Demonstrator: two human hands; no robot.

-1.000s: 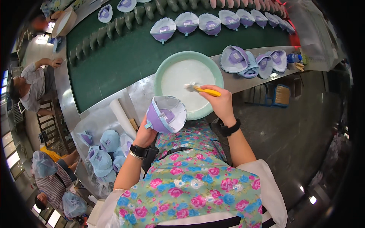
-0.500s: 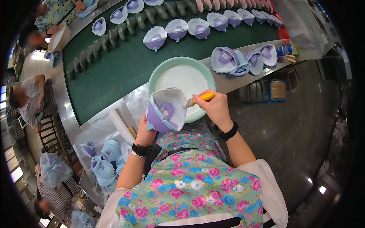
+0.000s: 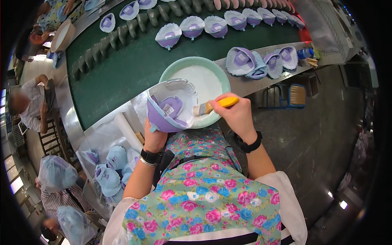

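My left hand (image 3: 155,138) grips a lilac shoe upper (image 3: 158,117) from below and behind, its white-coated inside edge turned up. A lilac tongue with a white label shows inside it; most of my left fingers are hidden behind the upper. My right hand (image 3: 239,115) is closed round the yellow handle of a flat paintbrush (image 3: 225,102). Its bristles touch or nearly touch the right edge of the upper. Beneath both is a pale green basin (image 3: 225,77) of white liquid, partly covered by the upper.
Beyond the basin runs a green conveyor belt (image 3: 122,87) carrying rows of shoe uppers (image 3: 192,27) and dark shoe lasts (image 3: 104,47). Several uppers (image 3: 241,61) lie on the metal ledge at right. Blue uppers (image 3: 109,179) are piled at lower left. Other people work along the left side.
The shoe upper in my left hand has shifted left and up, tilting its inside more into view. The brush has moved slightly right and down along its edge.
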